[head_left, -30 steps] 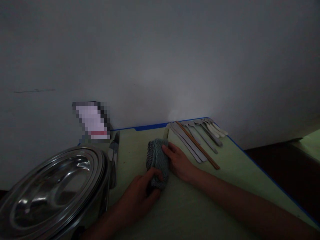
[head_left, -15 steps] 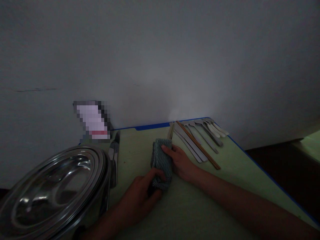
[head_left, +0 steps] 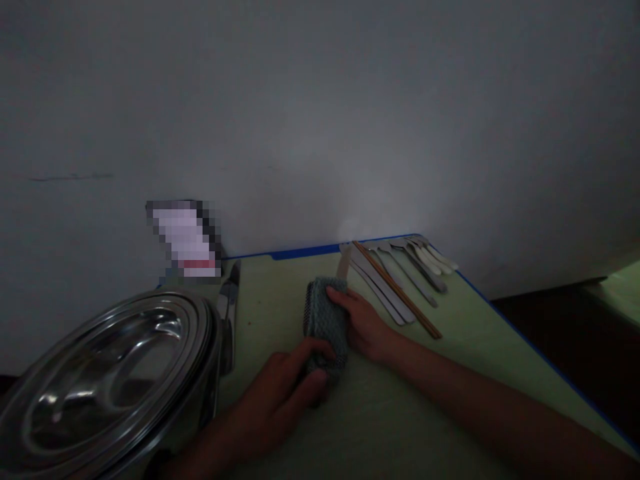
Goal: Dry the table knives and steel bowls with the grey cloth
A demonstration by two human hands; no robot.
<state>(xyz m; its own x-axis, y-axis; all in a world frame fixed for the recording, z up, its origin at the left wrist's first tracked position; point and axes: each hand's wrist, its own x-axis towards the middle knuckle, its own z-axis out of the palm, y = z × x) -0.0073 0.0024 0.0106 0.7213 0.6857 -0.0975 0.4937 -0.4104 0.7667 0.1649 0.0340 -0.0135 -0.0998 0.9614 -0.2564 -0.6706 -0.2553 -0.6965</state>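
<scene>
the folded blue-grey cloth [head_left: 326,319] lies on the green tabletop [head_left: 440,400] abt mid-frame, long side running away from the person, betw both hands. the left hand [head_left: 283,393] comes in from the lower left & pinches the cloth's near end, thumb on top, fingers curled round the corner. the right hand [head_left: 367,328] reaches in from the lower right w/ its forearm across the tabletop. its thumb lies over the cloth's far part & the fingers curl against the right side, touching it, but it's too dim to tell whether it grips or just presses. just right of that hand a row of cutlery [head_left: 415,270] lies fanned out near the far corner: flat metal knives, a pair of brown chopsticks [head_left: 400,293], then spoons or forks w/ pale ends nearest the blue edge [head_left: 300,253]. one knife tip sits close to the cloth's far end; touching or not, can't tell. at the lower left a big shiny steel lid [head_left: 105,380] fills the corner, well left of the cloth. a metal utensil [head_left: 229,313] lies just beside its rim. behind that a pixelated box [head_left: 185,240] stands against the grey wall [head_left: 320,120].
</scene>
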